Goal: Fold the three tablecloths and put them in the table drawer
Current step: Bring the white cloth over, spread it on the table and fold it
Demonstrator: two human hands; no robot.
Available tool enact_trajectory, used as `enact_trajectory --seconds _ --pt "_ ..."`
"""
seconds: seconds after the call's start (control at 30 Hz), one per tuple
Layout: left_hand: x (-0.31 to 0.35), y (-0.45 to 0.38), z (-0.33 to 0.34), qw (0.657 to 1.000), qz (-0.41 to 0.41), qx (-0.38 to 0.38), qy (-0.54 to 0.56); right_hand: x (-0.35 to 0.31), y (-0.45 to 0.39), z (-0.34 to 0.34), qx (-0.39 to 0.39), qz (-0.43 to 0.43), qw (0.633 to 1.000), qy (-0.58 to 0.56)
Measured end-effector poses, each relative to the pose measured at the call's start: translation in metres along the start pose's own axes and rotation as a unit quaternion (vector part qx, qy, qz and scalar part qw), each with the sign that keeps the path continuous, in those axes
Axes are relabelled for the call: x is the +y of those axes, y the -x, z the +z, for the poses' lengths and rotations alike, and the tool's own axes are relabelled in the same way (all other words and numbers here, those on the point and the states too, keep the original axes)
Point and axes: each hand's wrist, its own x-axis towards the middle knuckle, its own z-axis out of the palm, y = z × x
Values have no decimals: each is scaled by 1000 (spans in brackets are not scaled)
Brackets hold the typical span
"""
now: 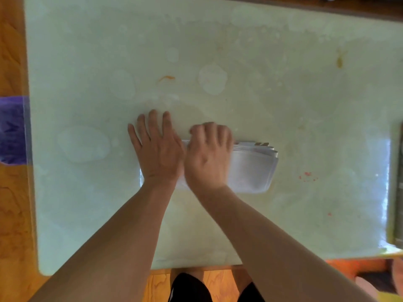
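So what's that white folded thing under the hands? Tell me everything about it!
It is a folded tablecloth, whitish and thin, perhaps plastic-like, stacked in many layers whose edges fan out at its far right corner. It lies flat on the pale green table, near the middle. The left hand presses flat on its left end, fingers straight and spread. The right hand rests on its middle with fingers curled over the far edge. Its right part shows uncovered.

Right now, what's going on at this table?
A person is folding a thin, translucent tablecloth on a pale table. It is already down to a small, layered packet. The left hand lies flat on its left part, fingers straight. The right hand presses on the middle with fingers curled; whether they pinch an edge is unclear. No drawer or other tablecloths are clearly in view.
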Motion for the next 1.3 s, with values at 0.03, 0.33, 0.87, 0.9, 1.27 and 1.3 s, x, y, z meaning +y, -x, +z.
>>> enact_trajectory --seconds 0.03,0.33,0.87,0.9,1.27,1.3 --pt "-2 1 2 1000 4 6 19 -5 -1 4 -7 -21 1000 12" --pt "-3 4 8 994 16 91 50 9 -12 22 -60 -29 997 33" --pt "-2 5 4 994 26 106 24 107 -15 -29 -174 -98 959 202" --pt "-1 5 5 994 27 102 31 113 -16 -31 -164 -108 959 203" --pt "2 3 2 998 23 52 -36 72 26 -62 -74 216 974 12" --pt "1 4 0 998 18 42 -34 74 30 -65 -78 303 949 -22"
